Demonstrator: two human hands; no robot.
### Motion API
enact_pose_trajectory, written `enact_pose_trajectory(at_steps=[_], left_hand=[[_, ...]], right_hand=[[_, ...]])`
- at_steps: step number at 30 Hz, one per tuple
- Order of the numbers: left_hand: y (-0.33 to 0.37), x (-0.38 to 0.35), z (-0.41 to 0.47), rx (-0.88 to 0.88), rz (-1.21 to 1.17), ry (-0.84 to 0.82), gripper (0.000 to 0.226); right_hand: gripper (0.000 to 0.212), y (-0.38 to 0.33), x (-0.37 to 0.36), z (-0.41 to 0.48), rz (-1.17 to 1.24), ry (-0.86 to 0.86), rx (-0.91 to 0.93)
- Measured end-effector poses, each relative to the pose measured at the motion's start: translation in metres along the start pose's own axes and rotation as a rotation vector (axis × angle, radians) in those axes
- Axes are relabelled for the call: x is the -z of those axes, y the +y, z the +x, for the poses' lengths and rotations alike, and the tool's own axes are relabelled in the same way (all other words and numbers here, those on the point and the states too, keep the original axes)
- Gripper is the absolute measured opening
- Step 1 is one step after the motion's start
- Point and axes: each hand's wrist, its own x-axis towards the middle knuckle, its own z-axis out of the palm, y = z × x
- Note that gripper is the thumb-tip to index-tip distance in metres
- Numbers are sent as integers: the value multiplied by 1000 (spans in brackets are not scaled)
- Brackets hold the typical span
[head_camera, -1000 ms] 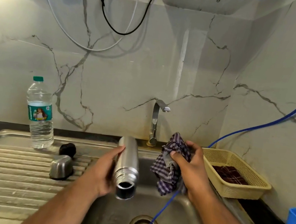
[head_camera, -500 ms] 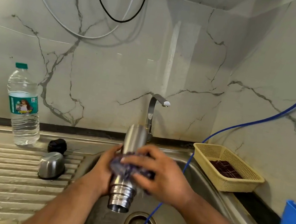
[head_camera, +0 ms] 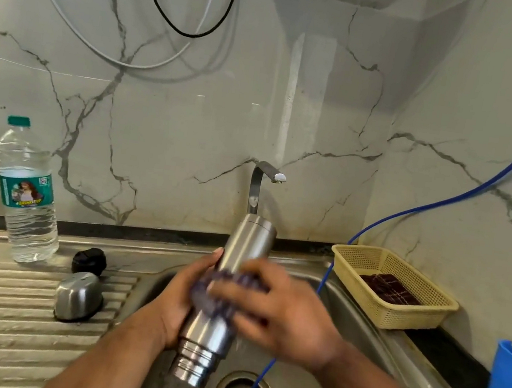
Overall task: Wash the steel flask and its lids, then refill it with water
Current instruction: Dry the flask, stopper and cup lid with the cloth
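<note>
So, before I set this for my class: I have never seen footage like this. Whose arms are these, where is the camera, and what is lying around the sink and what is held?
There is no machine here. A person wears a wide-angle camera on the head, so you look forward and down at their own two bare arms over a steel sink.

The left hand grips a steel flask, tilted with its open mouth down toward the drain. The right hand presses a checked cloth around the flask's middle; it is blurred.

On the ribbed draining board lie a steel cap and a black inner lid, beside an upright plastic water bottle. A yellow basket sits to the right, and a blue hose runs into the drain.
</note>
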Motion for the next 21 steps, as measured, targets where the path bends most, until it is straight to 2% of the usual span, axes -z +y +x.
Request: enact_pose_trajectory(at_steps=[3,4,6,9,12,13,14,15,19,21], left_hand=[[-3,-2,2,7,81,-93,66],[-4,-2,2,1,91,-101,67],[-5,-3,2,-26,102,-98,66],[-6,-3,2,-47,117,-69,62],[-5,2,2,-46,64,-26,58],[-4,3,2,-37,55,-18,58],[-4,0,1,-32,57,-13,57],[-4,0,0,-19,45,-29,55],[-4,-9,-2,1,133,-38,60],[-5,-9,-3,-20,136,-63,60]], right_hand=[[41,25,6,11,41,320,-530],[40,32,8,13,46,375,-622],[40,34,10,13,51,411,-659],[44,8,7,8,125,189,-514],[43,-8,7,1,76,-83,-71],[43,-6,8,-1,27,-127,58],[43,-3,8,-2,-18,-135,111],[43,2,7,-3,-38,-97,76],[44,25,12,-2,57,283,-467],[41,35,15,-4,57,373,-611]])
